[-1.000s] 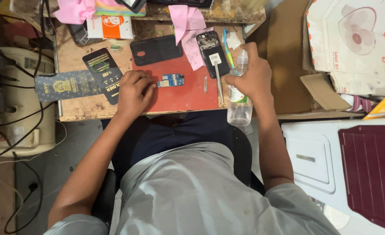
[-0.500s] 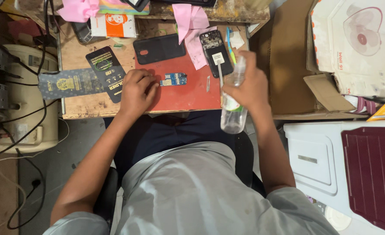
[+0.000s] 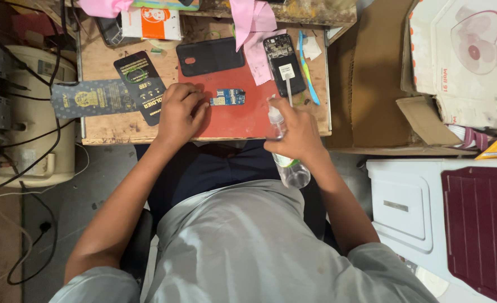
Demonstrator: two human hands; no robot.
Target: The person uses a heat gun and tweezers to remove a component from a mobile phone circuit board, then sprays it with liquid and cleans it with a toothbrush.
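My right hand (image 3: 296, 134) grips a clear plastic spray bottle (image 3: 289, 165), tilted with its white nozzle toward a small blue circuit board (image 3: 227, 97). The board lies on a red mat (image 3: 234, 115) on the wooden desk (image 3: 105, 126). My left hand (image 3: 181, 112) rests on the mat with curled fingers, its fingertips just left of the board, holding nothing that I can see. Behind the mat lie a black phone back cover (image 3: 210, 56) and an opened phone (image 3: 284, 63) with a thin white tool on it.
Pink cloths (image 3: 254, 28), a blue toothbrush (image 3: 309, 70), dark flat packets (image 3: 108, 92) and an orange-white box (image 3: 150, 22) lie on the desk. Beige equipment with cables (image 3: 29, 112) stands left. Cardboard boxes (image 3: 456, 62) and a white and maroon appliance (image 3: 456, 219) stand right.
My right hand has lifted the spray bottle from the desk's right edge and swung it left, nozzle toward the blue board. My left hand stays by the board.
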